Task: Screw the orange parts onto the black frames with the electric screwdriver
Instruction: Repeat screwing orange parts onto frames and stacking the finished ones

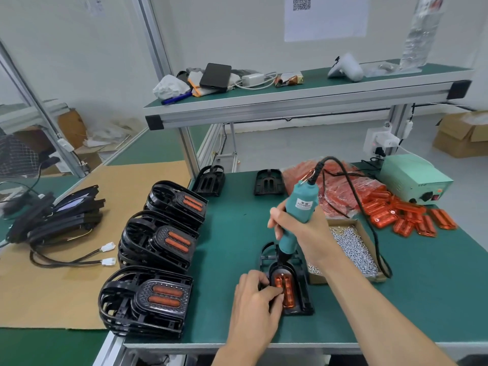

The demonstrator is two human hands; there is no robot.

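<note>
A black frame (301,294) lies on the green bench near its front edge, with an orange part (286,285) seated in it. My left hand (253,302) holds the frame's left side, fingertips pressing on the orange part. My right hand (298,233) grips the teal electric screwdriver (297,215), held upright and tilted, its black tip down at the top end of the orange part. Loose orange parts (412,215) lie at the right. Two bare black frames (269,182) stand at the back.
Three stacks of assembled frames (158,247) stand at the left. A cardboard tray of screws (353,247) sits right of the work. The screwdriver's black cord (369,220) loops over it toward a green power box (414,178). Black cabled parts (58,217) lie on cardboard at far left.
</note>
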